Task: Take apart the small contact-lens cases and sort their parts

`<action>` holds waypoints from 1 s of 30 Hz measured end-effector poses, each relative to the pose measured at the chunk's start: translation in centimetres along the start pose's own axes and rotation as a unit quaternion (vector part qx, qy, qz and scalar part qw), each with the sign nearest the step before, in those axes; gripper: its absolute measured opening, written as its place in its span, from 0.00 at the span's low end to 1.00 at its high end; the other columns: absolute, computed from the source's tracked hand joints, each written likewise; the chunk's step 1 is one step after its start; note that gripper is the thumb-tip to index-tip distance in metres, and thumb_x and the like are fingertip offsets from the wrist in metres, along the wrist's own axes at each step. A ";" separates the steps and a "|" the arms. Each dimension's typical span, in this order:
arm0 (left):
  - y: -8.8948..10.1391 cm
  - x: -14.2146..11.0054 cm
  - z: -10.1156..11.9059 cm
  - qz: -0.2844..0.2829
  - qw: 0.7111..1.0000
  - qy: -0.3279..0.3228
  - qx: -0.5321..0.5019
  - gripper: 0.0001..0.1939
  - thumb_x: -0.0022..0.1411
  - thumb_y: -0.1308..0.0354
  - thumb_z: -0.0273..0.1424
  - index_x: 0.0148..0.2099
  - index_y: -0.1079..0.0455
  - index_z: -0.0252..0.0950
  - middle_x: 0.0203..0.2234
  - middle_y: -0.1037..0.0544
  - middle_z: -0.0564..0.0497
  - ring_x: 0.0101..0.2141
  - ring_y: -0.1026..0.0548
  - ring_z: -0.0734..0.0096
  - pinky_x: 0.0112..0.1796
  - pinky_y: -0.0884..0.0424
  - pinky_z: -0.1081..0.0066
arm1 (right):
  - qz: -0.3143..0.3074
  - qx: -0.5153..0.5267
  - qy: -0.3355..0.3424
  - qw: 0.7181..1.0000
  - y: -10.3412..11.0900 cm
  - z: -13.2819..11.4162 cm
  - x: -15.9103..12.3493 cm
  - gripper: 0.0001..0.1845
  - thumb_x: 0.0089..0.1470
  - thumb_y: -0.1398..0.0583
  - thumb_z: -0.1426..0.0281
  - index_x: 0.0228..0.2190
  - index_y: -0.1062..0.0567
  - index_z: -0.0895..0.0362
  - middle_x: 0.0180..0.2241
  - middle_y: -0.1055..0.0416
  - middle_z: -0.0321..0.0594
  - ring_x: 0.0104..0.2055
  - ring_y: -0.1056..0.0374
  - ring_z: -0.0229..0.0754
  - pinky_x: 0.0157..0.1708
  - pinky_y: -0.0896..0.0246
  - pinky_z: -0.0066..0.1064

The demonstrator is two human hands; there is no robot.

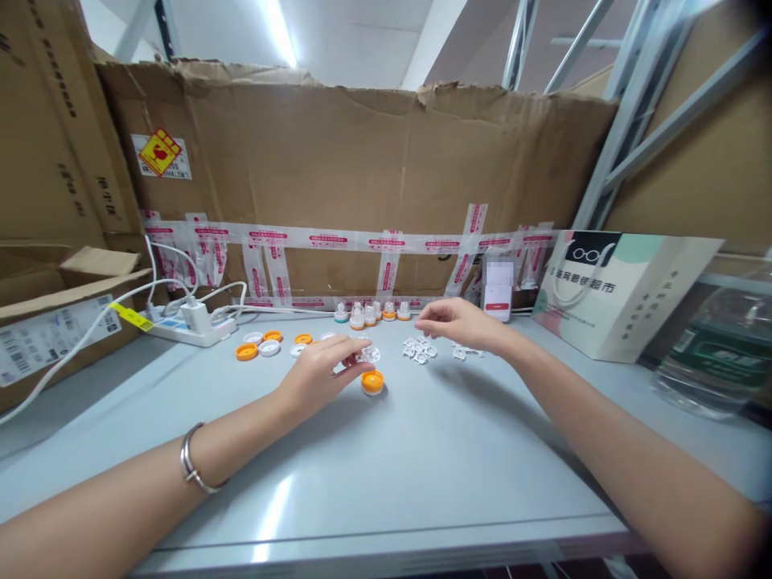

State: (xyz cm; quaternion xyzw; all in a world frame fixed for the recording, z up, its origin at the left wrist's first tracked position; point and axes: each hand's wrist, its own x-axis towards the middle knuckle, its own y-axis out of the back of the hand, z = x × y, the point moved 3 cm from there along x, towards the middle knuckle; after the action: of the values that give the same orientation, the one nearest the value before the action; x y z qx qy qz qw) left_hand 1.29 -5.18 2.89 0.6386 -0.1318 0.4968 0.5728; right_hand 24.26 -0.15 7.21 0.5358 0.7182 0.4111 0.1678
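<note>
My left hand pinches a small white round plastic part with openings between thumb and fingers. Just below that part, an orange ring-shaped cap with a white base rests on the table. My right hand is raised over the table with its fingers bent together; whatever may be between the fingertips is hidden. Beneath it lies a pile of small white plastic pieces, with a few more white pieces to the right. Orange rings and white rings lie left of my left hand.
Several clear-topped pieces with coloured bases stand at the back. A phone leans near the cardboard. A power strip with cables lies left; a paper bag and large bottle stand right.
</note>
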 end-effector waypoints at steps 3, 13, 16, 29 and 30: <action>0.0 -0.1 0.1 0.015 1.000 -0.005 0.012 0.13 0.55 0.44 0.30 0.45 0.32 0.35 0.24 0.28 0.52 0.24 0.32 0.78 0.28 0.34 0.75 | -0.027 0.038 -0.002 0.999 -0.5 -0.8 -0.3 0.17 0.44 0.42 0.57 0.27 0.28 0.59 0.26 0.29 0.40 0.29 0.35 0.37 0.28 0.42 0.27; 0.2 0.1 1.8 0.045 0.995 -0.074 0.039 0.14 0.57 0.46 0.30 0.47 0.35 0.36 0.24 0.28 0.53 0.24 0.32 0.78 0.27 0.33 0.76 | -0.121 0.242 0.061 0.961 -5.6 -5.8 -2.0 0.12 0.43 0.40 0.62 0.25 0.29 0.59 0.21 0.33 0.35 0.25 0.37 0.33 0.29 0.40 0.28; 0.2 0.2 1.8 0.024 0.997 -0.060 0.033 0.18 0.57 0.45 0.30 0.50 0.38 0.35 0.31 0.26 0.48 0.31 0.29 0.74 0.33 0.31 0.73 | -0.086 0.190 0.051 0.977 -2.9 -4.2 -1.6 0.14 0.42 0.39 0.61 0.26 0.29 0.59 0.23 0.31 0.36 0.25 0.36 0.34 0.27 0.41 0.28; -0.3 -0.2 0.6 -0.038 0.995 -0.040 0.082 0.15 0.58 0.48 0.34 0.46 0.34 0.33 0.35 0.26 0.45 0.33 0.28 0.70 0.34 0.30 0.68 | -0.195 -0.034 -0.209 0.958 5.0 9.1 -2.3 0.14 0.33 0.36 0.61 0.22 0.28 0.60 0.20 0.33 0.38 0.24 0.38 0.36 0.26 0.44 0.26; -0.3 -0.2 0.7 -0.039 0.995 -0.042 0.084 0.15 0.58 0.48 0.34 0.46 0.34 0.33 0.35 0.26 0.45 0.33 0.28 0.70 0.33 0.30 0.68 | -0.199 -0.046 -0.208 0.957 4.7 9.2 -2.0 0.15 0.33 0.36 0.61 0.22 0.28 0.60 0.20 0.33 0.37 0.24 0.38 0.35 0.25 0.45 0.26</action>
State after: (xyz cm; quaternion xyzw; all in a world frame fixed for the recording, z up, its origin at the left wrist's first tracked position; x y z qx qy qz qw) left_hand 1.72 -5.74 2.69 0.7093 -0.0884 0.4562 0.5300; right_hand 34.32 2.22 4.86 0.4476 0.7398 0.2810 0.4164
